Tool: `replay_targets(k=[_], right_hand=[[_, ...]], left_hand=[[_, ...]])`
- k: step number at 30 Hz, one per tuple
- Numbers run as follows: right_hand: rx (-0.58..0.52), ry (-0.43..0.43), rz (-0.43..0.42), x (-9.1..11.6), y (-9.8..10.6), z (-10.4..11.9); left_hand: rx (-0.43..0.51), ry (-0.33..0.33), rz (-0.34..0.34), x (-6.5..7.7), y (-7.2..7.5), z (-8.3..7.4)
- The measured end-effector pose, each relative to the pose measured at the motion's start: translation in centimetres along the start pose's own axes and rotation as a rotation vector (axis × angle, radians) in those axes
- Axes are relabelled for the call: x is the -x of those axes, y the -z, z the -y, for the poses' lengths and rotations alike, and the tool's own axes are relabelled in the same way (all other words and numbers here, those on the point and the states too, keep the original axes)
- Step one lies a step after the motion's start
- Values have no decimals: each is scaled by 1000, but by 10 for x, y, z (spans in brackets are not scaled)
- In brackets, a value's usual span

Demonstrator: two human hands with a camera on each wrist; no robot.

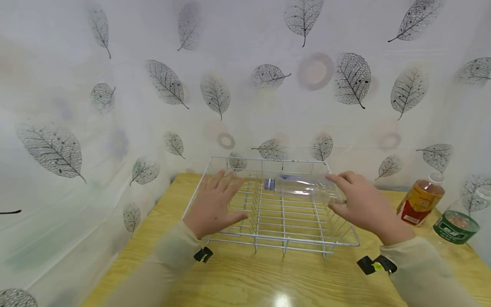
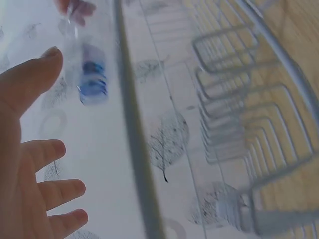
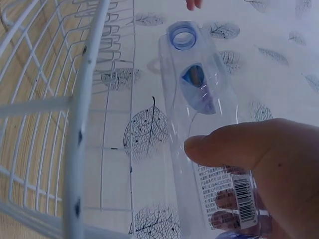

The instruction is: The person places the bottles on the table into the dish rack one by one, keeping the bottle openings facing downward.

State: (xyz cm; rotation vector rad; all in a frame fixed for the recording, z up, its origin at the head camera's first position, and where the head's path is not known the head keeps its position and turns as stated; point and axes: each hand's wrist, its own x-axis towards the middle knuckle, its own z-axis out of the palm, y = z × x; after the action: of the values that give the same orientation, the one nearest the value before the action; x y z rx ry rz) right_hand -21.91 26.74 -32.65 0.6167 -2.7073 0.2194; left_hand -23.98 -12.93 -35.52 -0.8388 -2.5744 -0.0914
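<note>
A clear plastic bottle (image 1: 301, 186) with a blue neck end lies sideways above the white wire rack (image 1: 285, 239), its neck pointing left. My right hand (image 1: 364, 207) grips it around the base end. In the right wrist view the thumb of my right hand (image 3: 259, 149) presses the bottle (image 3: 179, 119) near a printed label with a barcode, and fingers show through the plastic behind. My left hand (image 1: 215, 204) is spread over the rack's left side, holding nothing. The left wrist view shows the left hand (image 2: 30, 154) with fingers apart, near the bottle's blue neck end (image 2: 93, 89).
The rack stands on a wooden table (image 1: 238, 277). To the right stand a red-brown drink bottle (image 1: 420, 200) with a white cap and a clear container with a green label (image 1: 456, 226). A leaf-patterned curtain (image 1: 245, 98) hangs behind and along the left.
</note>
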Motion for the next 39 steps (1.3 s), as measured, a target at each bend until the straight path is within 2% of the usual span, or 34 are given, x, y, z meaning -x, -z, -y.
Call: replay_targets(k=[3, 7, 13, 16, 21, 28, 32, 39], right_hand=[[54, 56, -34, -4, -3, 14], [95, 108, -68, -10, -10, 30], [85, 189, -123, -15, -23, 47], [68, 220, -149, -16, -27, 54], [70, 242, -175, -18, -29, 61], [83, 254, -192, -21, -28, 63], [66, 259, -202, -21, -28, 61], [-51, 211, -227, -20, -23, 57]], left_hand=[[9, -33, -9, -10, 2, -15], [20, -69, 12, -22, 3, -36], [-65, -114, 9, -34, -6, -59], [-52, -112, 14, -36, -12, -66], [-7, -110, 5, -36, -18, -71], [-54, -131, -56, -36, -21, -72], [-40, -124, -46, -37, -21, -71], [78, -74, 1, -36, -23, -68]])
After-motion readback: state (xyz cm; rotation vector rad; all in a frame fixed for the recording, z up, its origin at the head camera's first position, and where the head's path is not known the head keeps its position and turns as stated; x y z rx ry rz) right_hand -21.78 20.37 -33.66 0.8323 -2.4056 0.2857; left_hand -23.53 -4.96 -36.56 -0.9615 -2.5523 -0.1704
